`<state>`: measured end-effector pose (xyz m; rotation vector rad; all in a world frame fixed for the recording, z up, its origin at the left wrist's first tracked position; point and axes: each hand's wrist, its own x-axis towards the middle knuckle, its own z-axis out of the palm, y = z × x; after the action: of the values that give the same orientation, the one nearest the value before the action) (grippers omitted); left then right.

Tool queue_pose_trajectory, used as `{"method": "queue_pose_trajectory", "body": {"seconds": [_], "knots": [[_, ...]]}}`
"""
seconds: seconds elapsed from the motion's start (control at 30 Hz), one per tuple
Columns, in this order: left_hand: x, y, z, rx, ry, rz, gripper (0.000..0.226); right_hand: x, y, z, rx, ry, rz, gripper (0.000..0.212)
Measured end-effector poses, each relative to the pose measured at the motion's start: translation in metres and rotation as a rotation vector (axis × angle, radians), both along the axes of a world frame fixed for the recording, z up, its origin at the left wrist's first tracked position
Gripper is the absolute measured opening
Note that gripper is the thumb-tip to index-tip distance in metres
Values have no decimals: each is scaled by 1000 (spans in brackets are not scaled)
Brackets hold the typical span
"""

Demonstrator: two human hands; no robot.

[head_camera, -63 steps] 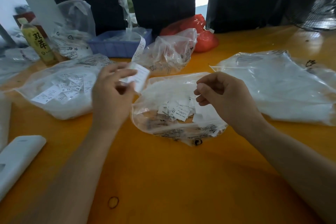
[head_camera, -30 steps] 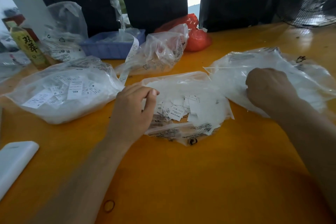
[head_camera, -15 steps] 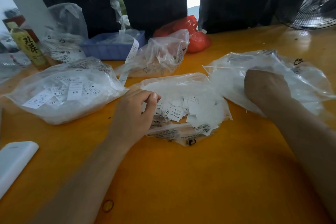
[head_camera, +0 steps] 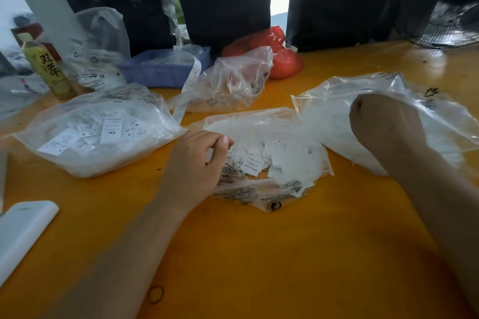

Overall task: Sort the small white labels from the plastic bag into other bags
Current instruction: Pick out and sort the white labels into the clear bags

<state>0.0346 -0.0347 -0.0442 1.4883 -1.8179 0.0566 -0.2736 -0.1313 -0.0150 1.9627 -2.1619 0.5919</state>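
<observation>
The middle clear plastic bag (head_camera: 285,132) lies open on the orange table (head_camera: 259,254) with several small white labels (head_camera: 261,160) inside. My left hand (head_camera: 199,160) sits at its left edge, thumb against forefinger, pinching the bag's film. A fuller bag (head_camera: 103,158) of size labels (head_camera: 111,129) lies to the left. My right hand (head_camera: 383,122) reaches into the large clear bag (head_camera: 326,111) on the right. Its back faces me and its fingers are hidden.
Behind are a crumpled clear bag (head_camera: 233,83), a blue tray (head_camera: 155,72), a red bag (head_camera: 285,62) and a bottle (head_camera: 49,70). A white flat object (head_camera: 20,230) lies near left, a rubber band (head_camera: 155,294) in front, a fan (head_camera: 445,21) far right.
My left hand dropped from holding a label stack in the air to the middle bag's edge. My right hand moved from the middle bag over to the right bag.
</observation>
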Motion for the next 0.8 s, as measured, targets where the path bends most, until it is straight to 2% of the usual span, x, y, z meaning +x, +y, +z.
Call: {"method": "queue_pose_trajectory", "body": {"seconds": [0.07, 0.13, 0.23, 0.33, 0.4, 0.5, 0.63, 0.73, 0.8], "knots": [[-1, 0, 0, -2, 0, -3, 33, 4, 4, 3, -89, -77, 28, 47], [0, 1, 1, 0, 0, -10, 31, 5, 6, 5, -79, -65, 43, 45], [0, 1, 1, 14, 19, -11, 31, 4, 3, 3, 16, 21, 35, 28], [-1, 1, 0, 29, 27, -14, 31, 7, -1, -1, 171, -6, 48, 40], [-2, 1, -1, 33, 30, -20, 31, 8, -6, -6, 220, -15, 49, 38], [-2, 1, -1, 20, 25, -35, 30, 5, -13, -9, 154, -37, 29, 27], [0, 0, -2, 9, 8, -28, 29, 7, -7, -4, 32, -22, 66, 49], [-1, -1, -3, -3, 1, -37, 30, 18, 9, 1, -141, -227, 253, 41], [-2, -1, -2, -3, 9, -38, 31, 30, 22, 8, -114, -501, 443, 31]]}}
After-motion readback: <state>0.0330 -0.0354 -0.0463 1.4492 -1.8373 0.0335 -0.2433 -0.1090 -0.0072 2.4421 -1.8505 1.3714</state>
